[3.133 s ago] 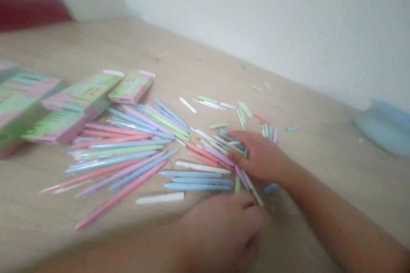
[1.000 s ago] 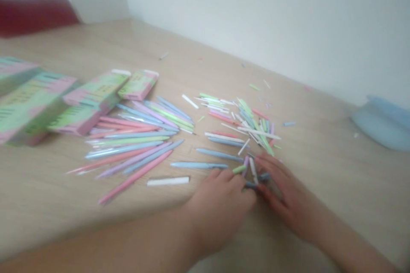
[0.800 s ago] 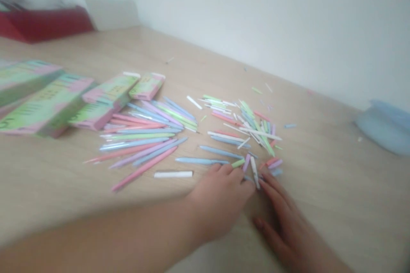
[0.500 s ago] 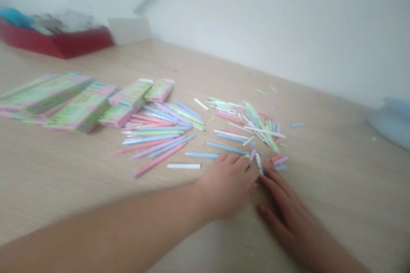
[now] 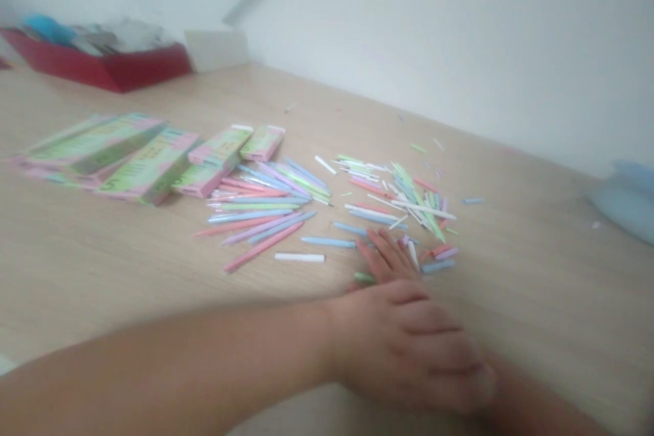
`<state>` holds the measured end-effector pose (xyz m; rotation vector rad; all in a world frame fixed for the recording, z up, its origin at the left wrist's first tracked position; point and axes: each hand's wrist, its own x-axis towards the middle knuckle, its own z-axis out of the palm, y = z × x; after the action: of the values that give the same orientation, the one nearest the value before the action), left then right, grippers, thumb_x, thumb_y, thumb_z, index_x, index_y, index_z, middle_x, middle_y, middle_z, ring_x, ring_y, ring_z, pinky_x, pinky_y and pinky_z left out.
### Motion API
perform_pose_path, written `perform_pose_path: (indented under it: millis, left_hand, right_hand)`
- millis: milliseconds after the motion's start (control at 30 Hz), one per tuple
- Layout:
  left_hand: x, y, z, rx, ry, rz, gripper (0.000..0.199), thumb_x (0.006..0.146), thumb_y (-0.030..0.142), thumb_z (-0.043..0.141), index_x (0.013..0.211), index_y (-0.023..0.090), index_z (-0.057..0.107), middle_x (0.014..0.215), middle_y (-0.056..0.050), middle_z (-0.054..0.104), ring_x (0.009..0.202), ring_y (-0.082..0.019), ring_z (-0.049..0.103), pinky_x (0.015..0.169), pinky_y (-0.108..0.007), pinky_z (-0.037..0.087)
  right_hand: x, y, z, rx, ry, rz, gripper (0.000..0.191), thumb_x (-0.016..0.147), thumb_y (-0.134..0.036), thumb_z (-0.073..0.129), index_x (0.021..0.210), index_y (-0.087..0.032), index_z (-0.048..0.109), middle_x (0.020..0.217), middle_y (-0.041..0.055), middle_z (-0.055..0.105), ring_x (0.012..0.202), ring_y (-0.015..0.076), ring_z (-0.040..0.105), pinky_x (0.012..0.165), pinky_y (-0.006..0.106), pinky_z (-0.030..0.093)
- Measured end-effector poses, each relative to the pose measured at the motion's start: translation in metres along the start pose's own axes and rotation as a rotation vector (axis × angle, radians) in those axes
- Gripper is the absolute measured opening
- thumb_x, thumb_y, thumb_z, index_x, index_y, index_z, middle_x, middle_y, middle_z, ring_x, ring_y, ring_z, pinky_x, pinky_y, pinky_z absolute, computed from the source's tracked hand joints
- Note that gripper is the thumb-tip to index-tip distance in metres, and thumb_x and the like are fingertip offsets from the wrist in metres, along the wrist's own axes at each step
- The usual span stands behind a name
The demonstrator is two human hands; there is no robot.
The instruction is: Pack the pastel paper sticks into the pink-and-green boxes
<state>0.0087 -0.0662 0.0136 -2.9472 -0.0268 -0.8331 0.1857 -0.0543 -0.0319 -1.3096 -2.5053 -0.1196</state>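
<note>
My left hand [image 5: 413, 340] crosses over my right wrist, its back towards me. Its fingers are curled, and whatever they may hold is hidden. Beyond it, my right hand [image 5: 389, 255] reaches across the table with fingers stretched out, partly covered by the left. A short green piece [image 5: 364, 277] shows beside the right hand; whether they touch is unclear. Near the fingertips lie a blue pen barrel [image 5: 328, 242], a small white piece [image 5: 413, 254] and a short blue piece [image 5: 438, 266]. Motion blurs both hands.
Pastel pens [image 5: 260, 208] fan out left of a loose pile of thin sticks and barrels [image 5: 419, 201]. A white tube [image 5: 299, 257] lies in front. Green-and-pink boxes [image 5: 148, 167] stand farther left. A red tray [image 5: 112, 71] and a pale blue bag [image 5: 626, 197] sit farther off.
My left hand has drawn back and right, over my right wrist. My right hand has moved forward and left among the pieces. The view has shifted slightly.
</note>
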Motion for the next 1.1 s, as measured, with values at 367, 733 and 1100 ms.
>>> perform_pose_path:
  millis: [367,733,1100]
  left_hand:
    - [0.001,-0.002,-0.003,-0.060,-0.090,0.011,0.037,0.111,0.025,0.040,0.137,0.029,0.067,0.138,-0.003,0.064,0.122,-0.021,0.053,0.105,-0.035,0.045]
    - [0.001,0.001,0.000,-0.125,-0.075,-0.012,0.039,0.112,0.023,0.037,0.134,0.030,0.070,0.136,-0.002,0.064,0.127,-0.021,0.051,0.107,-0.035,0.044]
    - [-0.001,0.000,-0.002,-0.109,-0.078,-0.008,0.037,0.111,0.026,0.039,0.132,0.031,0.070,0.139,-0.002,0.064,0.126,-0.020,0.053,0.106,-0.034,0.046]
  right_hand:
    - [0.056,-0.010,0.005,0.196,-0.020,-0.210,0.018,0.104,-0.029,0.059,0.108,-0.022,0.075,0.125,0.0095,0.072,0.135,0.0307,0.058,0.119,0.053,0.042]
    - [0.065,-0.018,-0.006,0.086,-0.180,-0.447,0.044,0.109,-0.044,0.052,0.148,-0.027,0.059,0.156,0.0137,0.056,0.146,0.0348,0.045,0.119,0.060,0.039]
    - [0.058,-0.013,-0.006,0.144,-0.097,-0.263,0.028,0.106,-0.028,0.052,0.123,-0.021,0.072,0.139,0.0091,0.070,0.129,0.0277,0.060,0.115,0.049,0.046]
